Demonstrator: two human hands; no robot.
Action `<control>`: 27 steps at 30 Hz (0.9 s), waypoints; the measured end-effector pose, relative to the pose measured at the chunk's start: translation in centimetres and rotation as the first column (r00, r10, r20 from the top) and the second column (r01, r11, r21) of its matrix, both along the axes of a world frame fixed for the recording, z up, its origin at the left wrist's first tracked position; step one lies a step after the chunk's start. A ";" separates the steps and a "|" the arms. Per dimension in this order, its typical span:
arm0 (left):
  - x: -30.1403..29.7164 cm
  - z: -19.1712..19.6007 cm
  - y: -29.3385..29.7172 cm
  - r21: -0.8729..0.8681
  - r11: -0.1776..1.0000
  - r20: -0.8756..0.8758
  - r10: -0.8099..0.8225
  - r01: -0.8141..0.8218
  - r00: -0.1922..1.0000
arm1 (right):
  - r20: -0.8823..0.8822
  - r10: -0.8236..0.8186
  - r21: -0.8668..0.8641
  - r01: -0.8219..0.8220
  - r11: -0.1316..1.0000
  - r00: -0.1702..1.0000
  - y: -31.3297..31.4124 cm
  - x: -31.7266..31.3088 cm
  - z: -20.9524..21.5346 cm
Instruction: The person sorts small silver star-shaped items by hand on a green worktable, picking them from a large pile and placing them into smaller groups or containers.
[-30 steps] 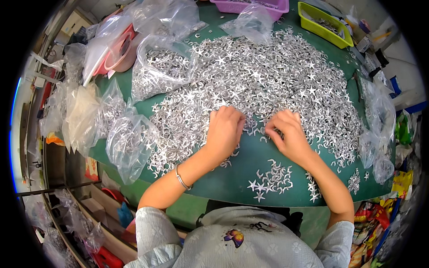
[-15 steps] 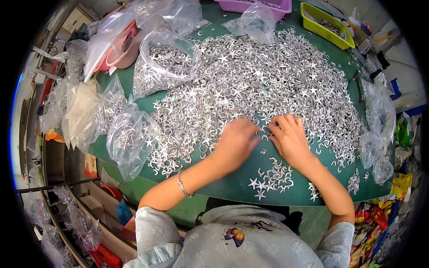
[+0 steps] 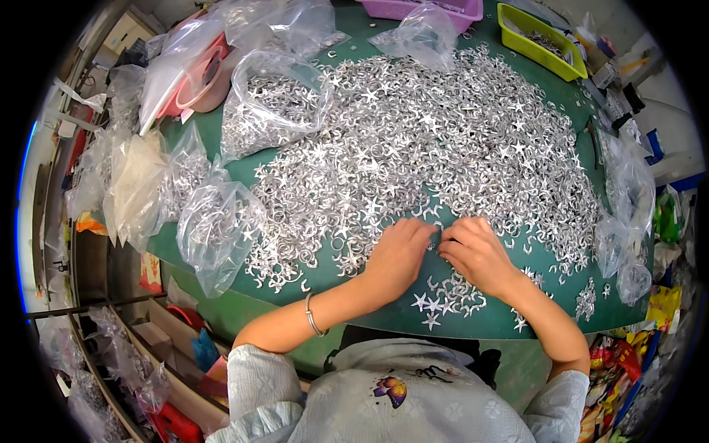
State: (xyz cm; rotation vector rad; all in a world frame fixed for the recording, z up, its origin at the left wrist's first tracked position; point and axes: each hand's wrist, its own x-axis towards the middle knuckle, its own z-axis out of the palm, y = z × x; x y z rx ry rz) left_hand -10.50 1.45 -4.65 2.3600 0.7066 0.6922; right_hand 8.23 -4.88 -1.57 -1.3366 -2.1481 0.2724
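Observation:
A wide heap of small silvery metal pieces (image 3: 443,125), many star-shaped and others curved like crescents or rings, covers much of the green table (image 3: 369,314). At its near edge my left hand (image 3: 401,257) has its fingers bent and drawn together. Close beside it, my right hand (image 3: 478,253) also has curled fingers. The fingertips of both hands nearly meet over the table, and whatever is between them is too small or hidden to tell. Just below my right hand lies a small group of crescent pieces (image 3: 464,297), with several stars (image 3: 430,321) at its left.
Clear plastic bags of metal pieces (image 3: 269,111) stand at the left, with a pink basin (image 3: 203,92) behind. A purple basket (image 3: 384,9) and a yellow-green basket (image 3: 509,37) sit at the far edge. More plastic bags (image 3: 628,177) line the right side.
Both hands have drawn back a little from the heap toward me. The left one has moved nearer and its fingers are now sharper in view; the right fingers have curled in more.

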 end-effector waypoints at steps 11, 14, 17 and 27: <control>1.2 0.1 -0.8 0.003 0.985 -0.130 -0.169 0.171 0.977 | 0.348 -0.302 0.142 0.269 0.953 0.888 3.9 0.2 -0.8; 1.0 0.1 -0.4 0.021 0.962 -0.139 -0.267 0.272 0.954 | 0.545 -0.299 0.165 0.250 0.954 0.783 3.9 -0.7 -0.2; 0.6 -0.3 -0.5 0.011 0.972 -0.116 -0.231 0.233 0.966 | 0.445 -0.315 0.186 0.257 0.948 0.838 4.2 0.0 -0.2; -1.4 1.6 -0.4 -0.190 0.981 -0.069 -0.037 0.024 0.997 | 0.048 -0.040 -0.066 0.043 0.997 0.998 0.1 -0.6 -0.5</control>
